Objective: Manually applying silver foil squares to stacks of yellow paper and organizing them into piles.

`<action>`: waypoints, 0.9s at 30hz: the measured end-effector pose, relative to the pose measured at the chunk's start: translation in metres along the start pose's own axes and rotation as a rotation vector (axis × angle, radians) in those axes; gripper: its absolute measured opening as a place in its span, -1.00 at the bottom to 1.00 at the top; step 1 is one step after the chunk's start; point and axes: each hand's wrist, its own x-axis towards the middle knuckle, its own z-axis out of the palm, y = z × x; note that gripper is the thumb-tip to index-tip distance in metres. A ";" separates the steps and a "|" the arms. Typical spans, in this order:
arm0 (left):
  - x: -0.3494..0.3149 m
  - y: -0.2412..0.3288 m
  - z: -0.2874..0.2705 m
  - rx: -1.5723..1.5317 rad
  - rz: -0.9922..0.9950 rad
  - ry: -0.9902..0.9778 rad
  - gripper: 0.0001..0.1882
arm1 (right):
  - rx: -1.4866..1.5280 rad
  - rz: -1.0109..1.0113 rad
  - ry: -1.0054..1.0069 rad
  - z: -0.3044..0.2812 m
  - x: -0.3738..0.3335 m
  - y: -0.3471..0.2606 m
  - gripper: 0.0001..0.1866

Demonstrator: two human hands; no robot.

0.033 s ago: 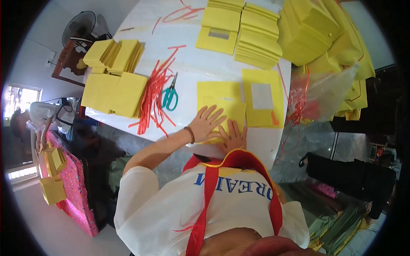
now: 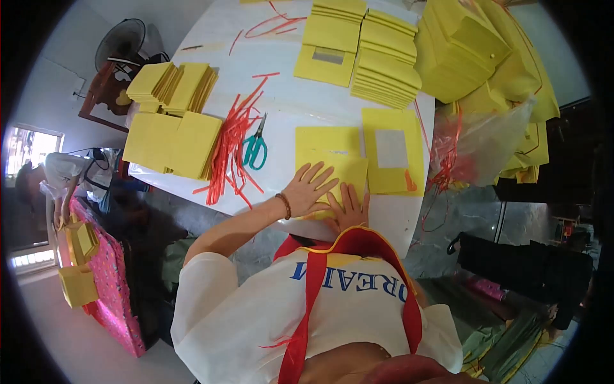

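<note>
Hands: we count two, left hand (image 2: 312,189) and right hand (image 2: 350,206), both open with fingers spread and palms down, gripping nothing; one bracelet (image 2: 284,206) on the left wrist.
Yellow piece underneath: one spot of work, the yellow piece (image 2: 352,169) on the white worktop (image 2: 281,80); we cannot tell whether it is one folded sheet or two overlapping.
Windowed piece: one flat yellow sheet (image 2: 390,182) with one pale rectangle (image 2: 391,148) and a small red scrap (image 2: 410,181) at its near corner.
Scissors: one green-handled pair (image 2: 257,136).
Red strips: one loose heap (image 2: 227,144), too tangled for us to count.
Yellow stacks: at least three in the left group (image 2: 173,141); two fanned columns (image 2: 387,61) at the far side.
Clear bag: one (image 2: 480,144), right of the worktop edge.
Position to hands: the yellow piece lies directly beneath both hands and stretches beyond the fingertips; the windowed piece sits just right of it, the scissors and strips off to the left hand's side.
Against the earlier frame: we see almost no change; the worktop and its things sit slightly lower in view, while both hands keep the same flat pose on the yellow piece.
</note>
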 end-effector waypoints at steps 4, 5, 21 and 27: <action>0.002 0.002 0.004 0.065 0.043 0.026 -0.31 | 0.045 0.006 0.018 -0.002 0.000 0.000 -0.39; 0.004 0.001 0.004 0.109 0.069 0.039 -0.32 | 0.037 0.012 0.003 -0.003 0.001 0.000 -0.39; 0.026 0.009 0.008 0.283 0.095 0.027 -0.53 | 0.537 0.126 -0.115 -0.026 0.017 0.029 -0.54; 0.042 -0.023 -0.054 -0.155 -0.089 0.282 -0.54 | 1.340 0.526 0.277 -0.064 0.097 0.054 -0.53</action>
